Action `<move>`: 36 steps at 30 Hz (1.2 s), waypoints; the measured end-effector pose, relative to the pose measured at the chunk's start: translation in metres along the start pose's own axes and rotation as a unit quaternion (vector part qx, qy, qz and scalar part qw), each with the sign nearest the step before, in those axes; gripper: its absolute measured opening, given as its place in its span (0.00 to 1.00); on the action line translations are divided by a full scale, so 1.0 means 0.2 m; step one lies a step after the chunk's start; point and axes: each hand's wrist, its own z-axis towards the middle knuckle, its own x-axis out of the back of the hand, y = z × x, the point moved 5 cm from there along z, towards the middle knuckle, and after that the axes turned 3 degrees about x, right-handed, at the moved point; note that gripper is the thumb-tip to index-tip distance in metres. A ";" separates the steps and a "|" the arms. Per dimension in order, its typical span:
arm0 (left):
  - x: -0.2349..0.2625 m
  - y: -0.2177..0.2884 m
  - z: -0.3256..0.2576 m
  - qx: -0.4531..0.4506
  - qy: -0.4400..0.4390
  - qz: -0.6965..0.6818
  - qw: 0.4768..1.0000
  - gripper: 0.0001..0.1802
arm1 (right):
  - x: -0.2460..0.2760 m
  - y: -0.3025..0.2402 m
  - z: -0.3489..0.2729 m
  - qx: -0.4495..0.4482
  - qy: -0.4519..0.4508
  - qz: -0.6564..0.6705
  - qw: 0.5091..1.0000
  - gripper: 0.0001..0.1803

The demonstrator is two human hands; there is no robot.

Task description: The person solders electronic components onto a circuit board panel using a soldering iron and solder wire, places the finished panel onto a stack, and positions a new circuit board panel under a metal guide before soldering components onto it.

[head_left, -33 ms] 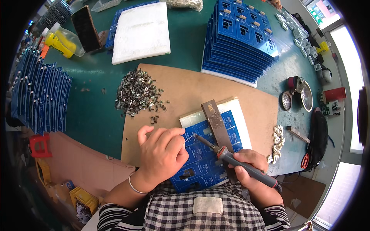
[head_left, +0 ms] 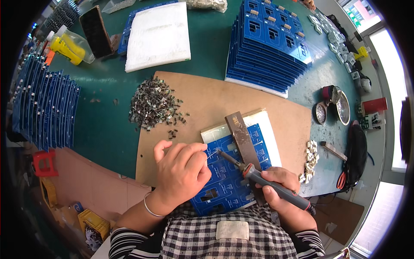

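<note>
Head view: a soldering iron (head_left: 263,180) is clamped in the right hand (head_left: 280,190), its fingers closed around the grey handle, and its tip is laid on a blue circuit board (head_left: 233,172) near the board's middle. The left hand (head_left: 181,172) is rested on the left part of the same board, with its fingertips pinched together on a thin solder wire (head_left: 211,156) that is brought to just beside the iron's tip. The board is laid on a white foam pad (head_left: 267,123), and a flat metal bar (head_left: 241,136) is set slantwise across both. Board and pad are carried by a brown cardboard sheet (head_left: 215,99) spread on the green tabletop (head_left: 103,125). At the sheet's left edge a heap of small metal parts (head_left: 153,103) is seen; at its right edge, a small pile of white connectors (head_left: 309,159). Farther out, a tall stack of blue boards (head_left: 267,47) is placed at the upper right, a white foam block (head_left: 157,36) at the upper middle, and a row of upright blue boards (head_left: 45,108) along the left. A yellow bottle (head_left: 64,48) is laid at the far upper left.
</note>
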 end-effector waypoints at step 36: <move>0.04 0.01 -0.02 0.000 0.023 0.004 1.000 0.10 | -0.01 -0.06 -0.02 0.015 0.008 -0.031 0.999 0.14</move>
